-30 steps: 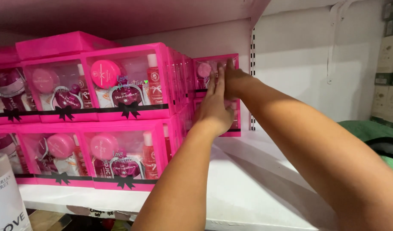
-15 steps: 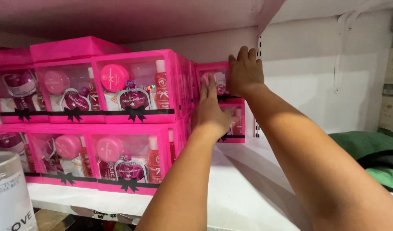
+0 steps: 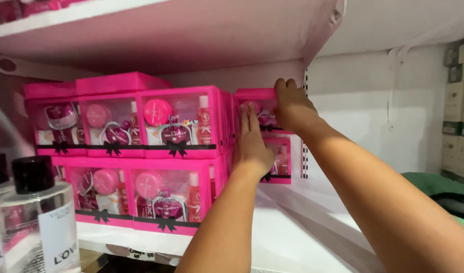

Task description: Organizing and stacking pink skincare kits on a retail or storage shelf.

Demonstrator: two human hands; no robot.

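Both arms reach deep into the white shelf, toward the far stack of pink gift boxes against the back wall. Compared with a moment ago, the right hand has slid down from the top edge near the slotted upright and now curls over the upper right corner of the top rear box, fingers hooked over its lid and thumb side down its face. The left hand has crept up a little; it lies flat and open, fingers straight and together, pressed against the clear front of that same box where it meets the lower rear box beneath. So the hands have gone from feeling along the box to having it framed, one gripping a corner and one bracing the front. I judge the box is being steadied or nudged into line, though it has not visibly left its place.

The top rear box sits on its twin at the back, just beside the taller block of front gift boxes, which stand two high nearer the shelf's edge. It lies directly under both hands. At the near left, out of reach of either hand, stand clear bottles with black caps. Folded green cloth lies off to the right.
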